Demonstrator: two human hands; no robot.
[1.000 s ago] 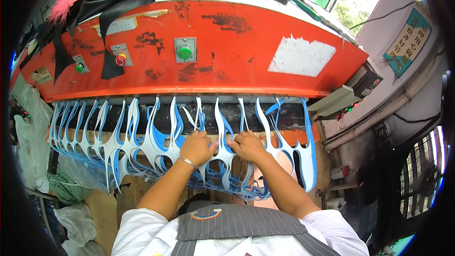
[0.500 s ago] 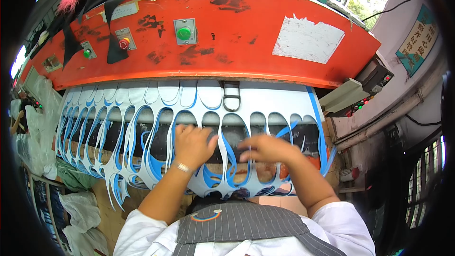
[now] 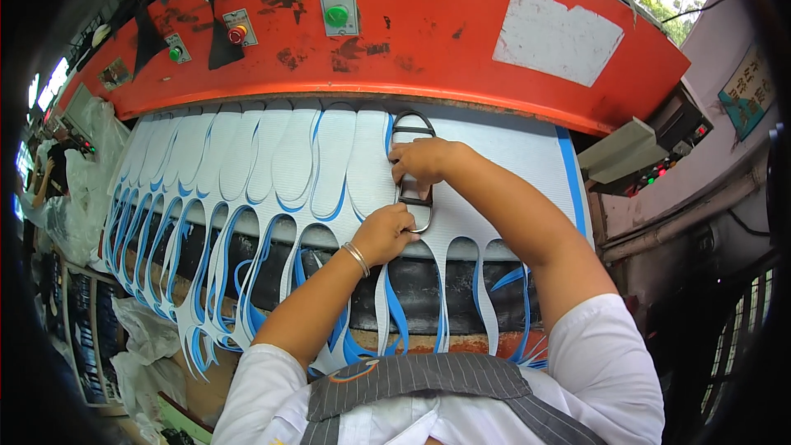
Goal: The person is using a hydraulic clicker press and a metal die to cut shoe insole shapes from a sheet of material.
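A sole-shaped metal cutting die point(image 3: 423, 219), dark with crossbars, stands on a white ribbed foam sheet point(image 3: 503, 173) with blue showing at its cut edges. My right hand point(image 3: 424, 161) grips the die around its middle, fingers bent over the frame and partly hiding it. At the die's near rounded end, my left hand point(image 3: 382, 236) is closed with its fingertips on the rim. Left of the die runs a row of sole-shaped cuts point(image 3: 334, 165) in the sheet. Nearer me, the sheet is an openwork of holes and thin strips point(image 3: 394, 309) hanging over a black edge.
A red machine beam point(image 3: 428, 49) spans the far side, low over the sheet, with a green button point(image 3: 336, 16) and a red knob point(image 3: 237, 35). A grey box with lit buttons point(image 3: 659, 148) juts out at right. Clear plastic bags point(image 3: 140, 342) lie at lower left.
Both hands have moved from above the cut strips to the die. The die has come out from beneath the beam toward me. My view has shifted slightly.
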